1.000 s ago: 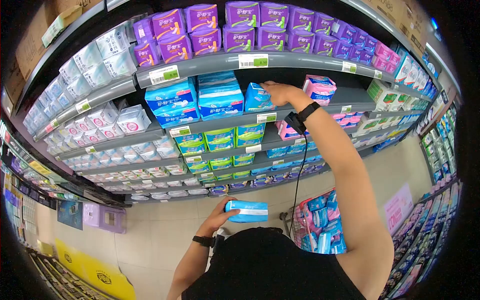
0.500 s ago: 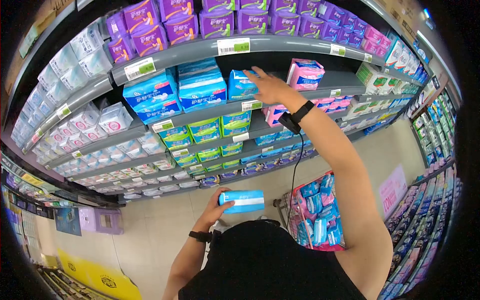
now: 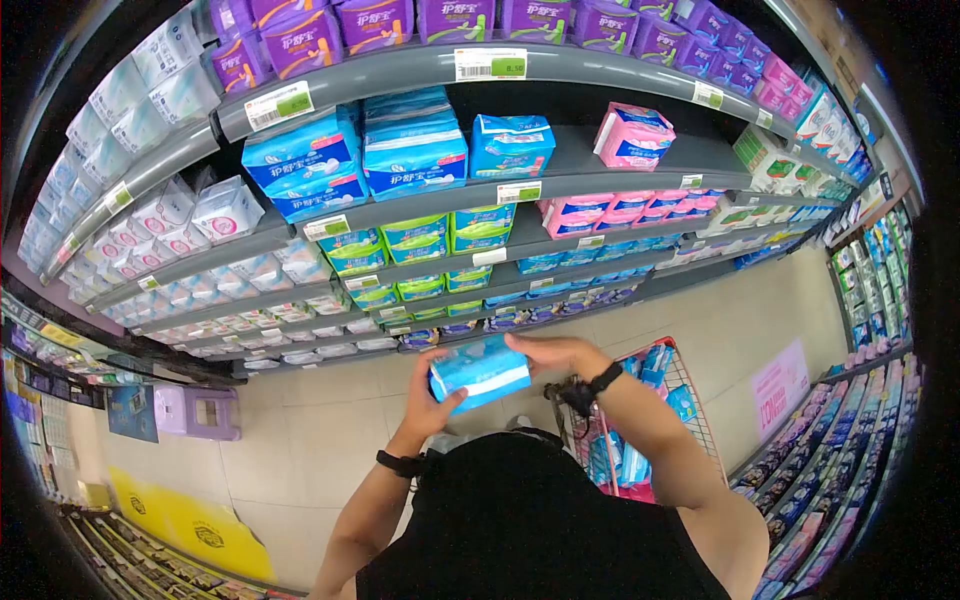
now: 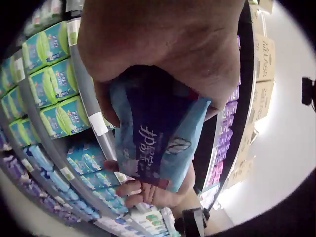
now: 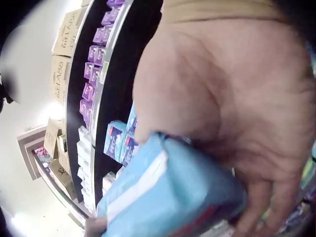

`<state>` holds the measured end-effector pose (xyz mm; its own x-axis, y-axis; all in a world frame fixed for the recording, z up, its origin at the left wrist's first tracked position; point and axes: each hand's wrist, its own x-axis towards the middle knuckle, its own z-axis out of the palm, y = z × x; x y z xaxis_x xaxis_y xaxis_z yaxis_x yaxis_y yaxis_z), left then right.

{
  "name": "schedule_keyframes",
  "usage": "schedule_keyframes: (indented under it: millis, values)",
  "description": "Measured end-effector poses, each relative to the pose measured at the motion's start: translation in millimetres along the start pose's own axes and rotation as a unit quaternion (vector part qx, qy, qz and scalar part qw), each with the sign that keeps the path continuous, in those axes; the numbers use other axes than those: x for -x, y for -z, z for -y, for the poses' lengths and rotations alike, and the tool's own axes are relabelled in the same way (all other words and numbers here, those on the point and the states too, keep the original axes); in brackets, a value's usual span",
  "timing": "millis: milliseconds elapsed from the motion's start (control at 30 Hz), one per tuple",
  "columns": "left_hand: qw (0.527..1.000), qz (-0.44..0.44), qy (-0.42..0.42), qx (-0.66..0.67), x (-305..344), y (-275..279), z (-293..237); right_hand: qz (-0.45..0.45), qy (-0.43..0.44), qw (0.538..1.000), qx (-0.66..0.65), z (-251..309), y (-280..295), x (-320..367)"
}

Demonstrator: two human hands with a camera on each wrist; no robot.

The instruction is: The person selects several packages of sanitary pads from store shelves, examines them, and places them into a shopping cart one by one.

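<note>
A blue pack of sanitary pads [image 3: 480, 373] is held at chest height in front of the body. My left hand [image 3: 428, 400] grips its left end, thumb across the near face. At the opposite end is my right hand [image 3: 556, 353], its thumb over the top edge and its fingers lower down at the side. The left wrist view shows the pack's dark blue printed face [image 4: 153, 143], with the right hand's fingers [image 4: 131, 190] at its far end. In the right wrist view, the pack's white-striped side [image 5: 148, 187] lies beneath the right thumb.
A single blue pack [image 3: 512, 147] stands on the shelf beside stacked larger blue packs [image 3: 415, 150]. Farther right is a pink pack [image 3: 636, 137]. Purple packs [image 3: 300, 42] fill the shelf above. A red-rimmed shopping cart [image 3: 700, 400] with packs stands at right, a purple stool [image 3: 198, 412] at left.
My right hand has come down from the small blue pack on the shelf to the pack in my left hand. The held pack has turned and tilted; the shelf pack now faces forward.
</note>
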<state>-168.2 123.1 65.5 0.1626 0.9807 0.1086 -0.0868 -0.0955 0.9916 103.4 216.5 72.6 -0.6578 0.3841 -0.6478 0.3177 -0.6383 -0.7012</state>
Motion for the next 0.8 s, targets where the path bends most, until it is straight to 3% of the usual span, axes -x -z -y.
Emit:
schedule_keyframes:
  millis: [133,233,300,367,433,533,633,667,800]
  values:
    - [0.994,0.047,-0.05,-0.09,-2,-10,0,-0.037,0.098,0.98,-0.171,-32,-17,0]
    - [0.994,0.041,-0.059,-0.079,-7,-23,-4,-0.114,0.198,0.964,-0.133,-37,-25,22]
    - [0.989,0.027,0.139,0.043,-16,-28,8,-0.171,0.26,0.95,-0.007,-43,-20,35]
    - [0.957,0.042,0.265,0.112,-23,-32,14,-0.205,0.319,0.92,0.101,-48,-19,45]
    - [0.933,0.089,0.323,0.13,-30,-40,-7,-0.217,0.376,0.881,0.19,-51,-21,56]
    - [0.977,0.102,0.161,0.099,-33,-48,10,-0.224,0.373,0.883,0.178,-50,-27,72]
    - [0.989,0.103,0.108,0.013,-36,-52,3,-0.187,0.356,0.905,-0.137,-72,-22,56]
    - [0.988,0.089,0.128,0.018,-37,-56,-1,-0.198,0.318,0.915,-0.15,-74,-22,58]
    - [0.989,0.124,0.077,0.015,-39,-68,9,-0.218,0.276,0.914,-0.201,-79,-25,54]
